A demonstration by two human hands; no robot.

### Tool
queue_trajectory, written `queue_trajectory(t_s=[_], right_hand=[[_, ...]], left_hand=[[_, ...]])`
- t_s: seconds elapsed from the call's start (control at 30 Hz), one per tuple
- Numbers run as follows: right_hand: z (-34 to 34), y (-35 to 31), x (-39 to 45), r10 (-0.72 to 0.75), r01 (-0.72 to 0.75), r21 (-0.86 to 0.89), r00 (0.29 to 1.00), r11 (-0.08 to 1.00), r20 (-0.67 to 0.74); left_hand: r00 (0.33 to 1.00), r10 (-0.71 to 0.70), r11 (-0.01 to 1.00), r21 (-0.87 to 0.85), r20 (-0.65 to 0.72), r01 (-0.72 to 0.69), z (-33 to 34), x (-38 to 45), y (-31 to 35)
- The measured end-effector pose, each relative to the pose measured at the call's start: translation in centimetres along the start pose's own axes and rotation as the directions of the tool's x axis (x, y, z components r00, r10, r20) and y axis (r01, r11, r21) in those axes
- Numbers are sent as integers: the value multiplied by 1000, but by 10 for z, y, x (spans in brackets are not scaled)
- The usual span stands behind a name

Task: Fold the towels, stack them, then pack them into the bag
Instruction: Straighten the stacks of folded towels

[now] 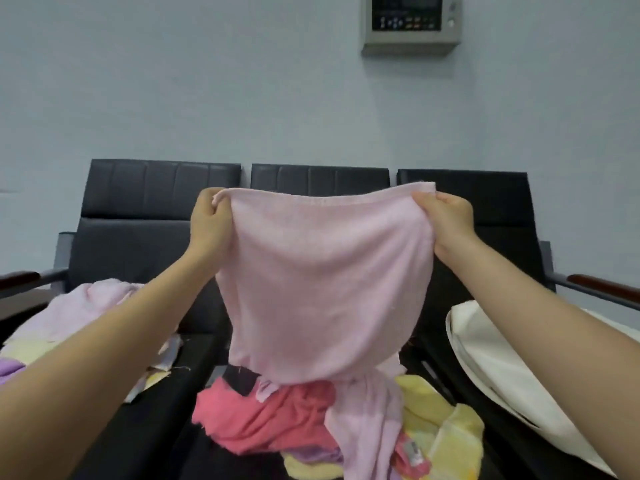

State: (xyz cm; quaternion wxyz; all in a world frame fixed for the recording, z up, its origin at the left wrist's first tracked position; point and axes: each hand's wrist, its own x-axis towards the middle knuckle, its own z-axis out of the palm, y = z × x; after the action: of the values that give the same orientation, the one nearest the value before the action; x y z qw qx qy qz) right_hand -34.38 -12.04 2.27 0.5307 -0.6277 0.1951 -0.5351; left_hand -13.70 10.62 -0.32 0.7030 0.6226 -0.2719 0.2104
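Pale pink terry towel held up, top corners pinched by left hand and right hand, arms outstretched.

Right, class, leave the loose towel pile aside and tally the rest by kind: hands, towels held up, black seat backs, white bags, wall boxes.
hands: 2, the left hand and the right hand
pink towel held up: 1
black seat backs: 3
white bag: 1
wall box: 1
total: 8

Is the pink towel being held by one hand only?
No: the left hand and right hand each pinch a top corner of the pink towel.
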Motion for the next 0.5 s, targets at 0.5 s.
queue_trajectory(t_s=[0.5], right_hand=[[21,-9,47,164,-163,58,987,985,2]], left_hand=[[983,-186,982,24,7,185,3,52,17]])
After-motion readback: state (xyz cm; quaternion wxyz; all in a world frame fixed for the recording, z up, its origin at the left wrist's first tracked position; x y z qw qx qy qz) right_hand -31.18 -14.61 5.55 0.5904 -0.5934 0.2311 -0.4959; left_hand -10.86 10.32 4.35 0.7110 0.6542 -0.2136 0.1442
